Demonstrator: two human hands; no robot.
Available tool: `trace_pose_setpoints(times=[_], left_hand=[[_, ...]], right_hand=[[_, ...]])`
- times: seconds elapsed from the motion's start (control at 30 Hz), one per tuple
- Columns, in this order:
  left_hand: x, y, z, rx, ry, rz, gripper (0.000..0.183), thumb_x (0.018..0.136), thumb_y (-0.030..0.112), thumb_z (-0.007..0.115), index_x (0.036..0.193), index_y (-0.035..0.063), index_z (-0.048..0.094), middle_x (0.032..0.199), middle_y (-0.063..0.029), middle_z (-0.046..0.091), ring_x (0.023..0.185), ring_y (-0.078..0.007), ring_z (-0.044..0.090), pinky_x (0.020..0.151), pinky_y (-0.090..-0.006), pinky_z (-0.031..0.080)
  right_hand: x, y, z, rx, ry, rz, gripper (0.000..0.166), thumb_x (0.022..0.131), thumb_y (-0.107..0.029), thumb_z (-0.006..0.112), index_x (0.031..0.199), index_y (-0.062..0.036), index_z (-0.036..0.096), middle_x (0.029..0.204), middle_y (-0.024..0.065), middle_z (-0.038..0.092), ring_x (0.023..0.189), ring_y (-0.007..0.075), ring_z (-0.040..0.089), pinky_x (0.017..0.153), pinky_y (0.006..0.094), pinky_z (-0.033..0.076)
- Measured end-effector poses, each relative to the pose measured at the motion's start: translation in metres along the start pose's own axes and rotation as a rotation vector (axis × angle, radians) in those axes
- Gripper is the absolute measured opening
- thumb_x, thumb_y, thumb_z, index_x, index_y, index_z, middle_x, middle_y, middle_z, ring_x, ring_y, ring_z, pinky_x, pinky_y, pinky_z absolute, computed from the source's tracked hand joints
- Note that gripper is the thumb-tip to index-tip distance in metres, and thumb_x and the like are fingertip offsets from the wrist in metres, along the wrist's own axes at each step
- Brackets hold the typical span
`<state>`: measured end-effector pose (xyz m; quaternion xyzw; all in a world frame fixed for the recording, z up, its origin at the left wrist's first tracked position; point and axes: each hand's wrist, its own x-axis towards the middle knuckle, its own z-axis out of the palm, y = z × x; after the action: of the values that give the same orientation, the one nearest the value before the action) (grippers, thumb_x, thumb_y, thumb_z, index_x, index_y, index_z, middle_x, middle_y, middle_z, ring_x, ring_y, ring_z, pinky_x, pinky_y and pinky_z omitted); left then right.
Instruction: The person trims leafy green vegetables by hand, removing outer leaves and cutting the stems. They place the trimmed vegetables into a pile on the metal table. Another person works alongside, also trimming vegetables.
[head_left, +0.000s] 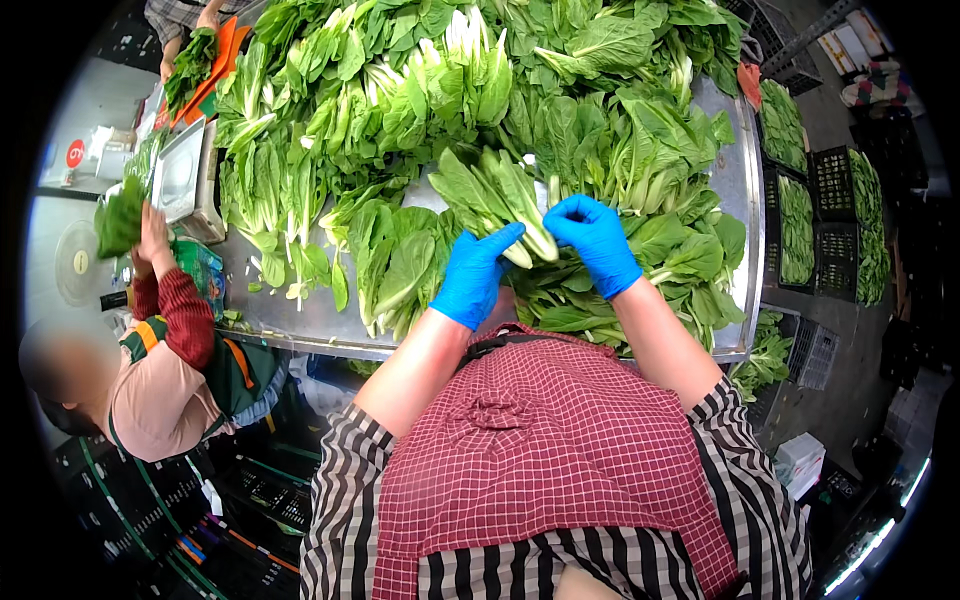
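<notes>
My left hand (478, 276), in a blue glove, is closed around the pale stem end of a leafy green head (491, 199); its leaves point away from me. Just right of the stems, my right hand (592, 240), gloved too, has thumb and fingertips brought together close to the stem base. Whether it pinches a leaf or stem I cannot tell. Both hands are above a metal table (300, 330) heaped with leafy greens (420, 97). More greens lie close by, left of my left hand (401, 266) and under my right forearm.
On the left, a co-worker's hands (154, 236) hold greens near a weighing scale (180, 169). Another person (171, 56) stands at the far left corner. Black crates (834, 184) of greens stand on the floor at right, beyond the table's metal edge (752, 225).
</notes>
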<state>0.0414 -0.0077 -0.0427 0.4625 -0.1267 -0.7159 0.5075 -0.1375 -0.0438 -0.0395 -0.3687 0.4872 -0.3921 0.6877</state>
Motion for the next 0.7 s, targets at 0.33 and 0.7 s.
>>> trace_pose_setpoints(times=[0.33,0.7], left_hand=[[0.0,-0.011,-0.001,-0.065,0.051,0.019,0.036,0.081,-0.002,0.067,0.115,-0.0003,0.057,0.101,-0.0116,0.067,0.086,-0.0228,0.067,0.074,-0.0335,0.055],[-0.01,0.0,0.001,0.021,0.122,0.146,0.032,0.081,-0.004,0.066,0.112,0.0008,0.059,0.099,-0.0087,0.066,0.085,-0.019,0.065,0.073,-0.0304,0.053]], right_hand=[[-0.022,0.024,0.01,-0.242,0.056,-0.042,0.032,0.076,-0.023,0.079,0.094,-0.0029,0.062,0.087,0.0075,0.065,0.078,0.0124,0.061,0.07,0.0266,0.051],[-0.031,0.018,0.02,-0.248,0.002,0.091,0.031,0.076,-0.029,0.078,0.085,-0.0032,0.062,0.073,0.0053,0.064,0.066,0.0108,0.059,0.06,0.0263,0.048]])
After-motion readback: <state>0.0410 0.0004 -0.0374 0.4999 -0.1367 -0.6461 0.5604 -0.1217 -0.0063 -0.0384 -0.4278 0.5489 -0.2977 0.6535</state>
